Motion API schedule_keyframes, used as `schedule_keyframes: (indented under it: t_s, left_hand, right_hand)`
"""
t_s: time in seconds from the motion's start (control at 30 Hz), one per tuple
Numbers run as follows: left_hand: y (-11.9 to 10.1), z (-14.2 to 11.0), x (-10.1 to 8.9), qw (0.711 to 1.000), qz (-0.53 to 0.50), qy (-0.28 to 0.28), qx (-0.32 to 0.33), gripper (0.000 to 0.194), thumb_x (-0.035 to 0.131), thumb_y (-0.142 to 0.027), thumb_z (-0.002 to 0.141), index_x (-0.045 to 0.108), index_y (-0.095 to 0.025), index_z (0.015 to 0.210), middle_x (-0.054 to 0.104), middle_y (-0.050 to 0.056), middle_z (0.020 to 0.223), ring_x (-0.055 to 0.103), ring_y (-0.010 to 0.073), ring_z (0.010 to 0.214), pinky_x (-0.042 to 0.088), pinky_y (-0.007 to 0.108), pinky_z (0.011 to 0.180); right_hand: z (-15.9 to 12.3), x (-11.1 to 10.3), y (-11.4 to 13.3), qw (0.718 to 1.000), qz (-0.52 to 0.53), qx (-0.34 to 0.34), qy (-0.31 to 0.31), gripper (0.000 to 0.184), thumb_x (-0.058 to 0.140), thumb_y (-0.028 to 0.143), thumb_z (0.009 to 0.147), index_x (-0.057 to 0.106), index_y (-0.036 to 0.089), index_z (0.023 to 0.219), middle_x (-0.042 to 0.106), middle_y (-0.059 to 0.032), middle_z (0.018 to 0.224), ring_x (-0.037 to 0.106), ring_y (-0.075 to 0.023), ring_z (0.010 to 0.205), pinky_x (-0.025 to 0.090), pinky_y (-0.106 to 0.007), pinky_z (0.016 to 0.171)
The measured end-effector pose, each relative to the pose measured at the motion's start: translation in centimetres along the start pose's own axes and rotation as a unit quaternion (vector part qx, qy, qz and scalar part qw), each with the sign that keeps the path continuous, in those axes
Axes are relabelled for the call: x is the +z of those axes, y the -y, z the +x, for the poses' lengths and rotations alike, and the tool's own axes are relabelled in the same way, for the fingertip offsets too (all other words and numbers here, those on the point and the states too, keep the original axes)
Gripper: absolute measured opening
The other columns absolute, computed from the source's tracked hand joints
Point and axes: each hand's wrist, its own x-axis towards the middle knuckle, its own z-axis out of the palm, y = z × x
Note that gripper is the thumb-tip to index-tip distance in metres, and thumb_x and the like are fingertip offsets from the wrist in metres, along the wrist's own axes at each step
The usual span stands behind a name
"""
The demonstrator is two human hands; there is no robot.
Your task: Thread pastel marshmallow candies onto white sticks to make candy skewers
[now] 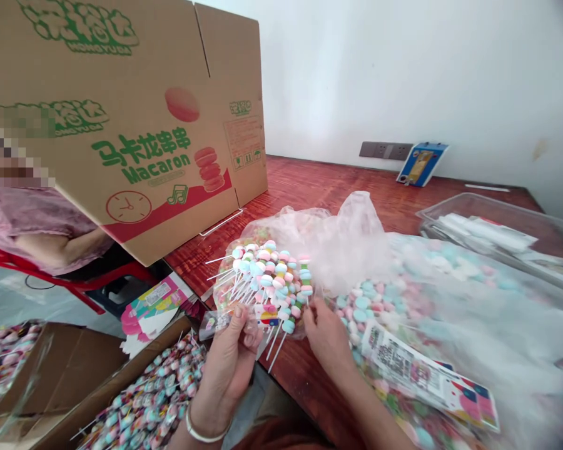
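My left hand (232,356), with a bracelet at the wrist, pinches a small clear plastic packet (212,323) with a colourful printed end between thumb and fingers. My right hand (326,331) is closed at the fingertips on the stick of a marshmallow skewer (304,276), which stands upright with pink, blue and green pieces. Just beyond both hands lies a pile of similar marshmallow skewers (263,269), their white sticks pointing mostly left and toward me. The pile rests on a clear plastic bag (281,219) on the red-brown table (304,400).
A large cardboard carton (169,81) stands at the left. Open boxes below hold many wrapped skewers (154,394). Bags of loose marshmallows (366,306) and printed labels (413,362) lie right. Behind are a plastic tray (473,203) and a blue item (422,164). Another person (42,225) sits left.
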Motion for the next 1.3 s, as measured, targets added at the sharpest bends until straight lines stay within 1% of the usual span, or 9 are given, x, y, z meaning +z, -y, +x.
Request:
schedule_keyframes:
  t_s: [0.13, 0.37, 0.6, 0.7, 0.87, 1.0, 1.1, 1.2, 1.3]
  left_hand:
    - [1.0, -0.6, 0.8, 0.998, -0.023, 0.034, -0.050, 0.042, 0.087, -0.032, 0.066, 0.048, -0.016, 0.068, 0.042, -0.009, 0.054, 0.034, 0.0026, 0.045, 0.032, 0.016, 0.045]
    - [4.7, -1.9, 2.5, 0.988, 0.008, 0.097, -0.118, 0.043, 0.086, -0.036, 0.068, 0.047, -0.016, 0.069, 0.041, -0.009, 0.054, 0.032, 0.0028, 0.046, 0.030, 0.017, 0.047]
    - [5.6, -2.5, 3.0, 0.969, 0.149, 0.190, -0.045, 0.038, 0.079, -0.046, 0.074, 0.055, -0.016, 0.070, 0.049, -0.004, 0.057, 0.042, 0.0065, 0.050, 0.034, 0.020, 0.048]
    - [-0.1, 1.2, 6.9, 0.947, 0.239, 0.208, 0.050, 0.052, 0.078, -0.056, 0.069, 0.063, -0.017, 0.099, 0.067, 0.006, 0.085, 0.063, 0.0160, 0.070, 0.050, 0.027, 0.061]
    - [-18.0, 7.8, 21.4, 0.879, 0.350, 0.195, 0.258, 0.059, 0.031, -0.057, 0.095, 0.057, -0.007, 0.113, 0.069, 0.012, 0.110, 0.072, 0.0165, 0.088, 0.051, 0.030, 0.072]
    - [-24.1, 6.2, 27.5, 0.736, 0.429, 0.206, 0.482, 0.085, -0.023, -0.024, 0.074, 0.037, 0.008, 0.126, 0.060, 0.006, 0.115, 0.064, 0.0109, 0.098, 0.039, 0.028, 0.068]
    - [-19.6, 2.7, 23.2, 0.621, 0.596, 0.274, 0.430, 0.077, -0.019, -0.016, 0.076, 0.051, 0.012, 0.093, 0.060, 0.001, 0.084, 0.065, 0.0093, 0.091, 0.037, 0.031, 0.061]
    - [-11.4, 0.1, 14.3, 0.580, 0.700, 0.395, 0.137, 0.030, 0.062, -0.038, 0.081, 0.068, -0.013, 0.065, 0.065, 0.001, 0.057, 0.062, 0.0116, 0.053, 0.046, 0.022, 0.054]
    - [-2.7, -1.2, 7.5, 0.664, 0.611, 0.431, -0.013, 0.027, 0.070, -0.038, 0.078, 0.074, -0.019, 0.097, 0.074, 0.004, 0.086, 0.065, 0.0166, 0.074, 0.049, 0.025, 0.068]
  right_hand:
    - [-2.8, -2.0, -0.8, 0.987, 0.160, -0.017, 0.019, 0.022, 0.036, 0.035, 0.096, 0.052, 0.024, 0.087, 0.062, 0.0023, 0.066, 0.058, -0.0164, 0.054, 0.044, -0.027, 0.056]
    - [-7.6, -5.3, -1.8, 0.838, 0.541, 0.064, 0.017, 0.024, 0.065, 0.045, 0.086, 0.054, 0.024, 0.084, 0.032, 0.0116, 0.052, 0.021, -0.0070, 0.043, 0.018, -0.018, 0.040]
    - [-8.0, -6.2, -0.7, 0.834, 0.549, 0.025, 0.056, 0.032, 0.075, 0.044, 0.078, 0.068, 0.025, 0.103, 0.066, 0.0019, 0.072, 0.057, -0.0152, 0.059, 0.047, -0.026, 0.057]
    - [-7.9, -6.6, -0.5, 0.820, 0.572, 0.026, 0.002, 0.026, 0.076, 0.043, 0.077, 0.069, 0.024, 0.094, 0.066, 0.0021, 0.073, 0.054, -0.0125, 0.053, 0.047, -0.025, 0.055]
    - [-7.8, -7.1, 0.1, 0.806, 0.587, 0.037, -0.070, 0.030, 0.081, 0.043, 0.071, 0.068, 0.021, 0.086, 0.043, 0.0101, 0.049, 0.022, -0.0048, 0.036, 0.019, -0.019, 0.034]
    - [-7.7, -7.2, 0.6, 0.787, 0.602, 0.023, -0.133, 0.028, 0.084, 0.041, 0.067, 0.065, 0.022, 0.076, 0.038, 0.0108, 0.047, 0.022, -0.0051, 0.038, 0.020, -0.019, 0.034]
    - [-7.3, -7.2, -0.3, 0.779, 0.606, 0.024, -0.160, 0.029, 0.082, 0.043, 0.070, 0.063, 0.022, 0.077, 0.033, 0.0125, 0.046, 0.020, -0.0050, 0.038, 0.020, -0.018, 0.034]
    - [-6.9, -7.1, -2.3, 0.783, 0.596, 0.031, -0.179, 0.030, 0.079, 0.046, 0.074, 0.063, 0.021, 0.080, 0.030, 0.0134, 0.045, 0.018, -0.0044, 0.038, 0.018, -0.017, 0.035]
    - [-7.0, -6.6, -3.6, 0.809, 0.555, 0.010, -0.194, 0.027, 0.075, 0.044, 0.079, 0.063, 0.020, 0.079, 0.048, 0.0080, 0.054, 0.034, -0.0059, 0.043, 0.028, -0.017, 0.039]
